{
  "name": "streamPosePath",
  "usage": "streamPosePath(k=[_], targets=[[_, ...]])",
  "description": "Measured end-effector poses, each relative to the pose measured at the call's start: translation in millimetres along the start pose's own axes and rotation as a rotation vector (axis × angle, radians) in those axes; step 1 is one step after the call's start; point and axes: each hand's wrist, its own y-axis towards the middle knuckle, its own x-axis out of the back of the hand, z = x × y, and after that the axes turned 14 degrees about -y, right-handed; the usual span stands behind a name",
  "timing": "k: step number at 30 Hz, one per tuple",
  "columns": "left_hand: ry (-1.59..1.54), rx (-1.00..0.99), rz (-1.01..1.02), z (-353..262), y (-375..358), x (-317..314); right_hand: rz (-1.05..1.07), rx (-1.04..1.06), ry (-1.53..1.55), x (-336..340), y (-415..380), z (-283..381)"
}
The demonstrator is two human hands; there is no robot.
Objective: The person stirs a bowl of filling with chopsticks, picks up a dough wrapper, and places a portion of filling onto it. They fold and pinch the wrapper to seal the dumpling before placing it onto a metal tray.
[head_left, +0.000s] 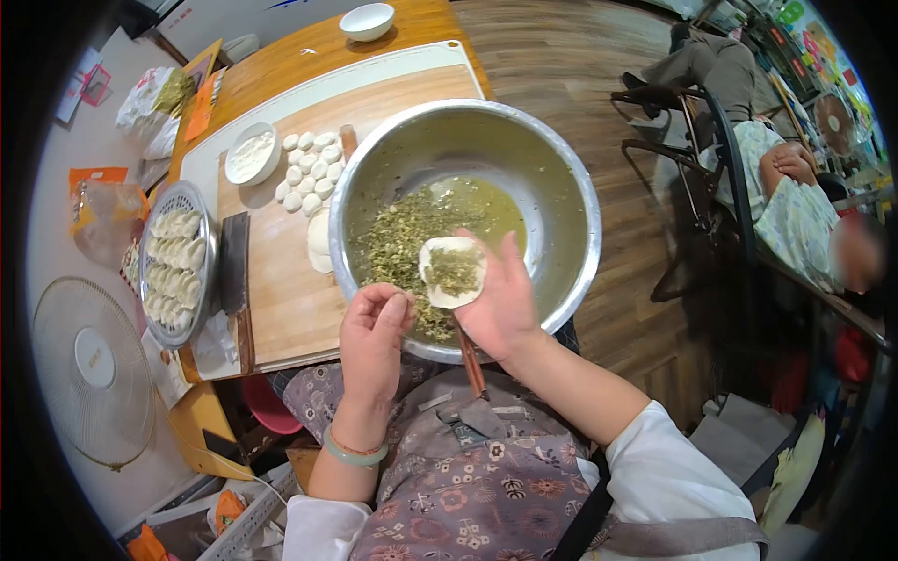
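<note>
At mid-frame I see the open-palmed right hand (498,309), thumb spread, cradling the filled wrapper (454,272) over the metal bowl (576,271)—likely to catch spills—while the left hand (370,348) curls beside it, thumb and forefinger pressed together.

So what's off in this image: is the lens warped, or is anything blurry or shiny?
Head view: wide-lens distortion seems to stretch the fan near the left edge, with black corners; glare on the steel bowl and the liquid inside; the seated person's head is blurred out, while the dumpling wrapper looks fairly sharp.
</note>
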Motion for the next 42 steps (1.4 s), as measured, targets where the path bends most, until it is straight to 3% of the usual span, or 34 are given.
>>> streamPosePath(k=[1, 4, 8, 13, 14, 15, 17, 20, 23, 27, 32, 35, 42], targets=[[-0.151, 0.091, -0.048, -4, 1, 2, 0.012, -0.014, 0.003, 0, 0, 0], [-0.223, 0.161, -0.038, -7, 0, 14, -0.046, -0.026, -0.020, -7, -2, 1], [-0.163, 0.176, -0.082, -19, -15, 28, -0.038, -0.036, -0.026, -6, 0, 0], [0.491, 0.010, -0.029, -24, -45, 61, -0.018, -0.034, -0.020, -7, 4, 2], [0.834, -0.020, 0.000, -24, -47, 66, -0.010, -0.038, -0.030, -7, 5, 3], [0.833, -0.021, 0.004, -24, -45, 68, -0.001, -0.042, -0.040, -7, 5, 3], [1.233, -0.362, 0.303, -24, -41, 69, 0.001, -0.055, -0.041, -7, 5, 3], [1.070, -0.347, 0.171, -34, -36, 36, -0.003, -0.068, -0.047, -9, 2, 3], [0.895, -0.452, 0.232, -24, -23, 13, 0.015, -0.057, -0.058, -11, 0, 4], [0.927, -0.510, 0.266, -20, -3, -6, 0.044, -0.064, -0.043, -10, -3, 5], [1.072, -0.415, 0.455, -24, 16, -11, 0.100, -0.094, -0.074, -4, -4, 5], [0.985, -0.264, 0.428, -24, 20, -13, 0.119, -0.102, -0.096, 0, -1, 4], [0.942, -0.268, 0.393, -13, 25, -6, 0.081, -0.120, -0.095, 2, 1, 1]])
